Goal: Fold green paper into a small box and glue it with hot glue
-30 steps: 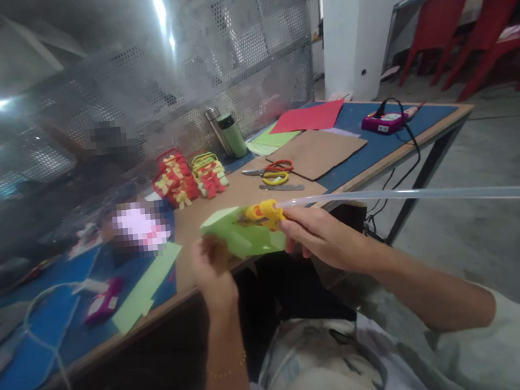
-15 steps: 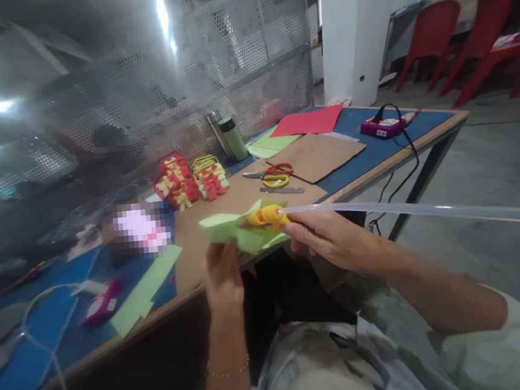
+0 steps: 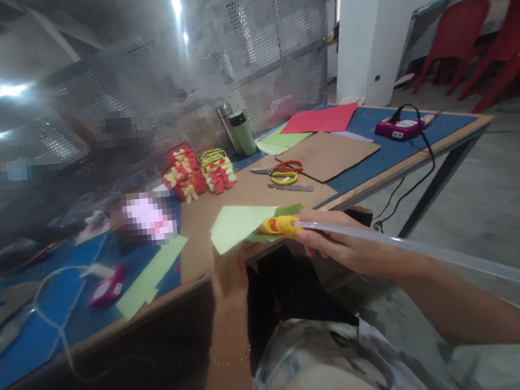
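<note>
My left hand (image 3: 229, 273) holds a folded piece of light green paper (image 3: 239, 224) from below, over the front edge of the brown board (image 3: 195, 243); the paper hides most of its fingers. My right hand (image 3: 330, 237) is closed round a yellow glue gun (image 3: 281, 225), whose nozzle end lies against the paper. A long clear glue stick (image 3: 405, 244) runs out of the gun's back, over my right forearm. Scissors with red and yellow handles (image 3: 285, 171) and a flat metal blade (image 3: 291, 187) lie just behind the paper.
Red and green paper bow pieces (image 3: 185, 177) sit behind the board, near two flasks (image 3: 243, 134). Cardboard (image 3: 329, 155), red paper (image 3: 319, 119) and a purple power block (image 3: 398, 128) lie right. Green strips (image 3: 151, 280) and another purple block (image 3: 108, 286) lie left.
The green paper has turned, so a broad flat face now shows and covers more of my left fingers. My right hand stays on the glue gun. The whole view has shifted slightly.
</note>
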Tool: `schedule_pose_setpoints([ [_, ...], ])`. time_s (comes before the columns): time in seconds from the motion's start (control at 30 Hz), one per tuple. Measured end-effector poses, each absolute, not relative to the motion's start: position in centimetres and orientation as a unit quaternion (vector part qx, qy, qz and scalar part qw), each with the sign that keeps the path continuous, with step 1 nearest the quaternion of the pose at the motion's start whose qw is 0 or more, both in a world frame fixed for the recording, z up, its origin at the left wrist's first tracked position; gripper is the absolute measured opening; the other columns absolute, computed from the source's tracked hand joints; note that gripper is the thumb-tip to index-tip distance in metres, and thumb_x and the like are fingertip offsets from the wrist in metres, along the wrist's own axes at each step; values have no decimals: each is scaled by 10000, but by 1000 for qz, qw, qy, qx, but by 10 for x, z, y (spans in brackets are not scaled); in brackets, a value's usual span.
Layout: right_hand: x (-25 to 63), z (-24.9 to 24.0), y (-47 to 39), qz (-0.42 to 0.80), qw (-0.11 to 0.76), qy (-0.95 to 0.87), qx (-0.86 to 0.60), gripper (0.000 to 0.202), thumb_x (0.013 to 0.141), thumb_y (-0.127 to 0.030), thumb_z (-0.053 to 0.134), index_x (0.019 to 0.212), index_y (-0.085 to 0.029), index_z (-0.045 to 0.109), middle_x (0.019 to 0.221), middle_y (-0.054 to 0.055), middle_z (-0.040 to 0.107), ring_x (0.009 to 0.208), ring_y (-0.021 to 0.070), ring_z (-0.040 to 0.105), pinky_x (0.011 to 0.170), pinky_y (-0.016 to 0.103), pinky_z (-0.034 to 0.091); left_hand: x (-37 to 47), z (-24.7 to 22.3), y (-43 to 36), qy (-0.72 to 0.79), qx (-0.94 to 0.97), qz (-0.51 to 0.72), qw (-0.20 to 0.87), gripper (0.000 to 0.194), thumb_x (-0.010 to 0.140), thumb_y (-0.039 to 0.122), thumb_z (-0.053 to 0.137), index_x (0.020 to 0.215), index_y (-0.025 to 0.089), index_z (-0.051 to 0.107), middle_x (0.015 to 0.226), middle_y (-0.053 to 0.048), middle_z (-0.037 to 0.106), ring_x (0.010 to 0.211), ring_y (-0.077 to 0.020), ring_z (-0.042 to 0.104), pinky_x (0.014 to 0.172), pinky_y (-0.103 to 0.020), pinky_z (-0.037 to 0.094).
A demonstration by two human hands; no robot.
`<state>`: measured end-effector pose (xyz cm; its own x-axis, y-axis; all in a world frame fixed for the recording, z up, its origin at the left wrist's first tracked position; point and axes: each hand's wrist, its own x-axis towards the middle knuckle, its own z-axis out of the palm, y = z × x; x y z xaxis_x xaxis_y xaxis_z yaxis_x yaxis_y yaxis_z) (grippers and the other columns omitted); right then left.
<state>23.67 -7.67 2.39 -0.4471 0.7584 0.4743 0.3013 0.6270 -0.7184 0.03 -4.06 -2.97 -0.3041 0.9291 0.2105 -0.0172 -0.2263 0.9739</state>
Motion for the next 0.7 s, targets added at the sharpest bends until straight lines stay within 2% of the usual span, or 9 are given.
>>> schedule_pose_setpoints([
  [0.13,237,26,-75,285,405,-806,-324,372,1060,-409,400,833,-218,625,728,21,599,614,161,537,621,307,494,3,-31,-39,441,415,665,438,390,642,329,868,983,197,731,941,-71,779,978,-271,739,808,-399,626],
  [0.23,237,26,-75,280,398,-808,-333,368,1068,-397,402,797,-223,580,707,-4,564,624,144,524,626,283,460,8,-29,-40,413,399,675,463,364,622,304,876,937,188,736,935,-60,784,968,-249,736,821,-362,609],
  [0.4,238,26,-77,256,401,-811,-340,309,1069,-337,417,817,-224,554,741,-11,564,663,143,528,667,283,446,17,-22,-47,400,402,681,463,328,653,305,867,936,187,750,971,-65,795,1025,-245,726,867,-337,591],
  [0.6,237,23,-76,248,404,-812,-339,312,1070,-362,420,840,-227,582,750,6,581,692,165,541,692,305,462,18,-19,-48,398,406,669,478,313,680,296,850,952,172,758,995,-85,798,1003,-254,731,818,-332,606],
  [0.7,237,24,-77,243,403,-815,-338,303,1067,-343,421,855,-223,602,783,19,598,718,171,554,714,310,466,13,-26,-45,416,397,664,478,315,715,260,831,1007,171,755,1027,-88,799,1059,-265,725,879,-353,603],
])
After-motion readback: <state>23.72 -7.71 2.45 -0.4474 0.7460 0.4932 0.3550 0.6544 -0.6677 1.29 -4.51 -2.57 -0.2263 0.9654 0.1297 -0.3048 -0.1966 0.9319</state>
